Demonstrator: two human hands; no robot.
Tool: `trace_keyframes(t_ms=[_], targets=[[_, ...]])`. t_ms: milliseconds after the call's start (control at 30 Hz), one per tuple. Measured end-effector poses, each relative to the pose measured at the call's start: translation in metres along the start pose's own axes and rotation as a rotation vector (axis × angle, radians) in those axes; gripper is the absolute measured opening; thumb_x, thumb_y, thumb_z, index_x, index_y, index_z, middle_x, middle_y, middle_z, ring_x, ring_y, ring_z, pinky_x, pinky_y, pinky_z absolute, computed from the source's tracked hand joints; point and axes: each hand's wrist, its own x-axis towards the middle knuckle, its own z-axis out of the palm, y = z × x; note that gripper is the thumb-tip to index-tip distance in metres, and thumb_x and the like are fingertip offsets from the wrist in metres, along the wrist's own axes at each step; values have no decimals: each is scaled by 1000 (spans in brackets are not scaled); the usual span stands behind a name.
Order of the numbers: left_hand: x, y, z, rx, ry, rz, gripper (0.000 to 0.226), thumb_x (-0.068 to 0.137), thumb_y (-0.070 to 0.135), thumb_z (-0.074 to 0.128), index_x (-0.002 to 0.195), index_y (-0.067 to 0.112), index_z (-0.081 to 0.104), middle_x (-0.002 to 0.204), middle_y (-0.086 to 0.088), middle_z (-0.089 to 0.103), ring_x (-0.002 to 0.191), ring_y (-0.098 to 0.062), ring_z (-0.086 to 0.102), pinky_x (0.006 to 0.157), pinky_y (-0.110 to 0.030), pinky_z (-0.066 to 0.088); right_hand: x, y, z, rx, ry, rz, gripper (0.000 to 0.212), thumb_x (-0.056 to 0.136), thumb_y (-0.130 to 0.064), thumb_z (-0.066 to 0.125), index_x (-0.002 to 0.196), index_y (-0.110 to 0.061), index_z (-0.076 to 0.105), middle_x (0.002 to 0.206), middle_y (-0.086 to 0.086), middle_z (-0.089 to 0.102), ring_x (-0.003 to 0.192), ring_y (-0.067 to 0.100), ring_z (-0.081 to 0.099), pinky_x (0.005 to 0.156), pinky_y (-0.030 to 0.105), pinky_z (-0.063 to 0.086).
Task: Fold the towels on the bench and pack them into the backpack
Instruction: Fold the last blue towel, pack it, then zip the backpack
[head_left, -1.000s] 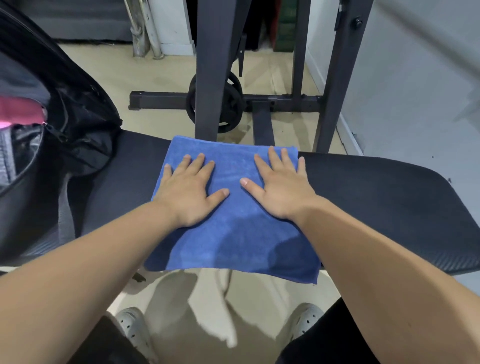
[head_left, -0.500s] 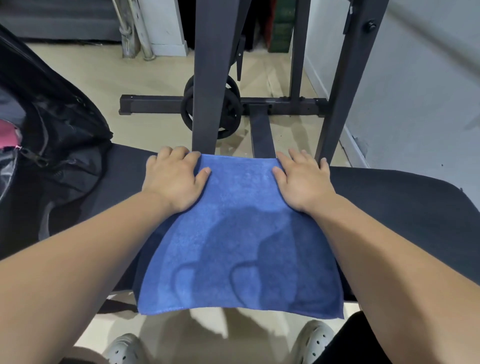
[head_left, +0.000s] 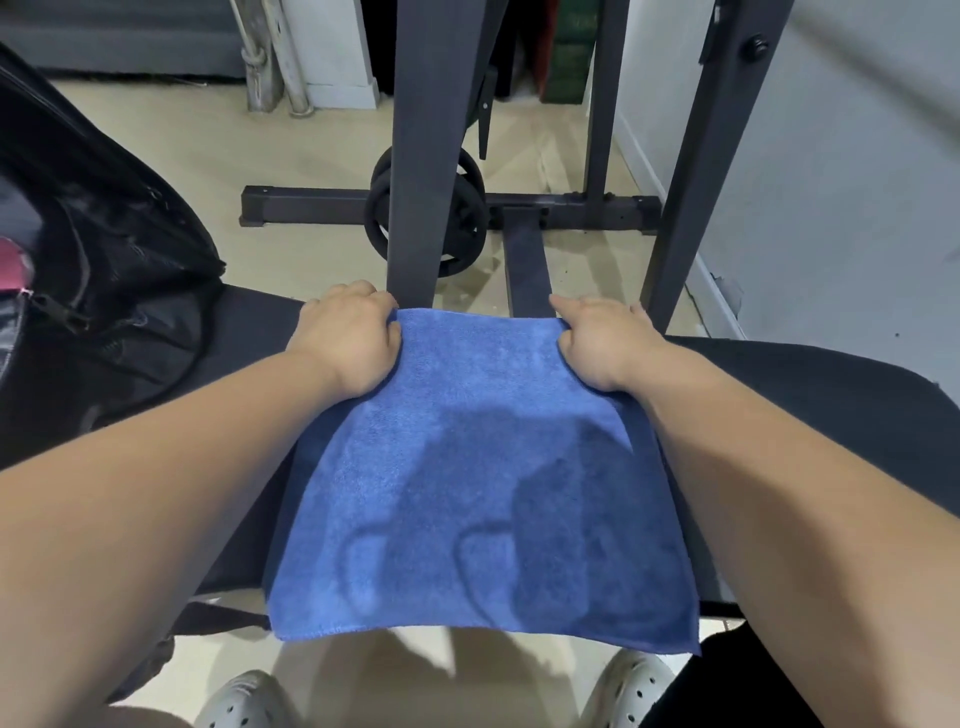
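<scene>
Head view, the only one. A blue towel (head_left: 483, 493) lay flat across the black padded table (head_left: 831, 405) at centre frame. Its near edge overhung the table's front lip toward the bottom of the frame, and its far edge sat at the back lip, mid-frame. I could not tell how many layers it had. Darker rubbed marks showed in the nap at lower centre. The left hand (head_left: 348, 343) was on the far left corner, fingers curled over the edge and gripping the cloth. The right hand (head_left: 602, 343) was on the far right corner, thumb and bent fingers pinching the cloth there. Both forearms ran down along the towel's side edges. A black backpack (head_left: 104, 270) stood at the left of the frame, unzipped, near the towel but not touching it, with something pink (head_left: 13, 265) showing at its mouth on the far left edge. At upper centre, behind the table, were a dark rack upright (head_left: 431, 156) and a weight plate (head_left: 467, 218) low against it. Grey perforated shoes (head_left: 244, 701) showed at the bottom edge. Judgement: the folding step was in hand and this towel was not yet packed. The grip on both far corners read as the start of a fold toward the near edge. The next move called for raising both corners evenly, carrying them to the near edge and matching corner to corner. The overhanging cloth could slide off the lip if pulled, so a light draw looked wise.
</scene>
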Motion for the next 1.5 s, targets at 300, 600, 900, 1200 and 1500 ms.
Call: trace_keyframes(t_ms=[300,600,900,1200,1500], targets=[[18,3,-13,18,34,36,8,93,15,49,97,21,53,101,-4,64,92,-29,52,77,-38,35,3,-5,-25,-170,156,-81,17,89,-9,50,96,-20,61,101,3,58,85,27,56,71,37,50],[15,8,-57,-21,407,70,7,93,22,64,94,15,65,97,-8,57,100,-38,53,79,-43,39,-13,-3,-52,-182,572,-76,9,93,-8,55,93,-16,52,96,8,50,81,31,53,63,38,41],[-84,-8,-55,-156,284,221,16,79,6,69,82,21,65,83,2,64,76,-27,58,69,-42,52,-112,-9,-41,-108,444,-212,5,94,-17,59,94,-22,60,99,-1,55,86,25,54,68,33,38],[-166,-13,-29,-97,251,328,22,66,0,73,72,20,65,74,3,57,71,-28,58,58,-36,49,-184,0,-11,-112,290,-274,22,80,-6,63,88,-26,63,90,-8,51,78,18,50,66,32,39],[-186,-14,-13,-23,179,358,24,66,2,68,77,23,68,73,7,56,71,-26,59,58,-33,47,-204,13,13,-114,212,-212,24,83,-10,60,93,-29,67,96,-9,56,84,15,49,67,30,39]])
